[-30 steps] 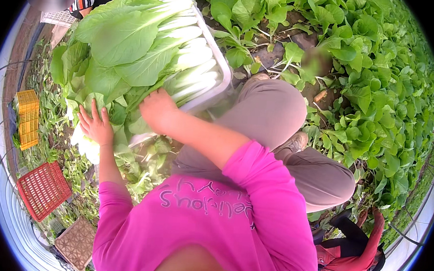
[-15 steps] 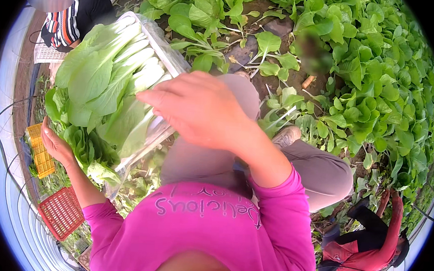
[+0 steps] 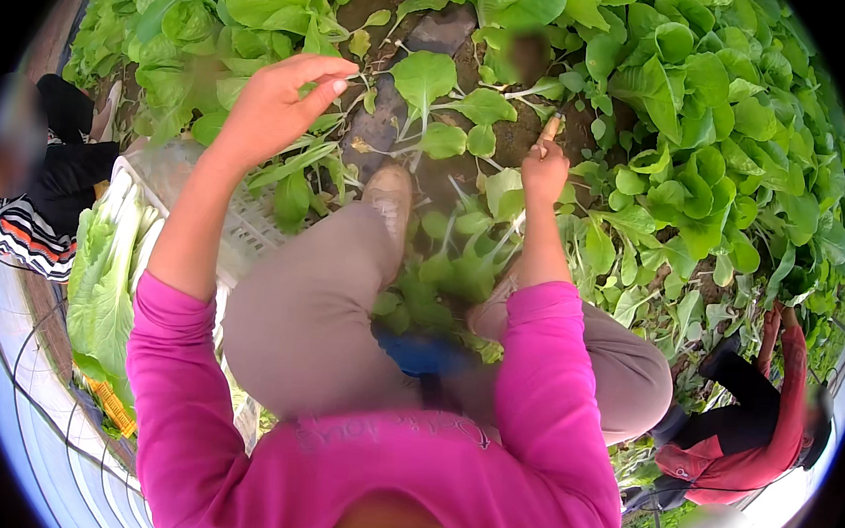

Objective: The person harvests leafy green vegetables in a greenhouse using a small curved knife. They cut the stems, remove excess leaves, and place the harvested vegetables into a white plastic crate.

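1. Tan handle (image 3: 551, 129), slim and short, at the right hand (image 3: 544, 170), over bare soil (image 3: 519, 139) at the edge of the dense green bed (image 3: 699, 174).
2. Handle's long axis: runs away from the wearer, leaning slightly to the right. Far end, darker at the tip, points toward the top of the view; near end sits at the fingers.
3. Right hand: fingers curled closed around the handle's near end. Whether a blade is attached cannot be told.
4. Left hand: partly open, thumb and forefinger extended to the right with a gap between them, nothing visible in the grasp. It is above low leafy plants (image 3: 298, 160); contact with them cannot be judged.
5. Small plant (image 3: 424, 78) lies between the two hands, broad leaves spread, pale stems reaching down near the shoe (image 3: 388, 201).
6. Picked greens (image 3: 102, 288) at far left, white stalks toward the top, leaves toward the bottom.
7. Co-workers: striped sleeve (image 3: 25, 238) at left, red sleeve (image 3: 790, 398) at right.
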A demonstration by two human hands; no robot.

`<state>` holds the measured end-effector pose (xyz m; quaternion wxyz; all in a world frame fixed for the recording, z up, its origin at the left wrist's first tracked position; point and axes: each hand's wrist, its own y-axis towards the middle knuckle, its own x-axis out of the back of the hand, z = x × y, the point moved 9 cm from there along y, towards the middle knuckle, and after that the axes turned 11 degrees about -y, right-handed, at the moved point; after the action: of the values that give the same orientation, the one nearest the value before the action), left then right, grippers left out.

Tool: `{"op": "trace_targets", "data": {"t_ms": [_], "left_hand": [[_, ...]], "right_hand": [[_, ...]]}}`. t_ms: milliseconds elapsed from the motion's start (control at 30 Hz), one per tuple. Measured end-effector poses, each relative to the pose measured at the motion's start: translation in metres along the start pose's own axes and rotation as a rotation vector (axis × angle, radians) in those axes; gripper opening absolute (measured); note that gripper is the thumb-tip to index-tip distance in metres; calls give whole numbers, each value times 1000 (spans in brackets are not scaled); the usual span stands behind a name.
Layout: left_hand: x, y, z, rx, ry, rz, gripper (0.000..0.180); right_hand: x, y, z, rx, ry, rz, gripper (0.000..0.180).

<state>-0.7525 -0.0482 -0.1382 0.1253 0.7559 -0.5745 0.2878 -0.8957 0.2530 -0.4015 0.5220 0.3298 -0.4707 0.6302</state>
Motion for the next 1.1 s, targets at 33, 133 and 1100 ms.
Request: {"op": "trace_targets", "data": {"t_ms": [33,133,1100], "left_hand": [[-25,21,16,2,9,65,20],[-77,67,62,36,96,180,20],[-28,95,281,265,1009,-101,29]], "right_hand": [[-7,7,-7,-26,-19,38,36],[-26,21,-13,-61,-59,97,43],[-164,6,313,503,94,589,39]]}}
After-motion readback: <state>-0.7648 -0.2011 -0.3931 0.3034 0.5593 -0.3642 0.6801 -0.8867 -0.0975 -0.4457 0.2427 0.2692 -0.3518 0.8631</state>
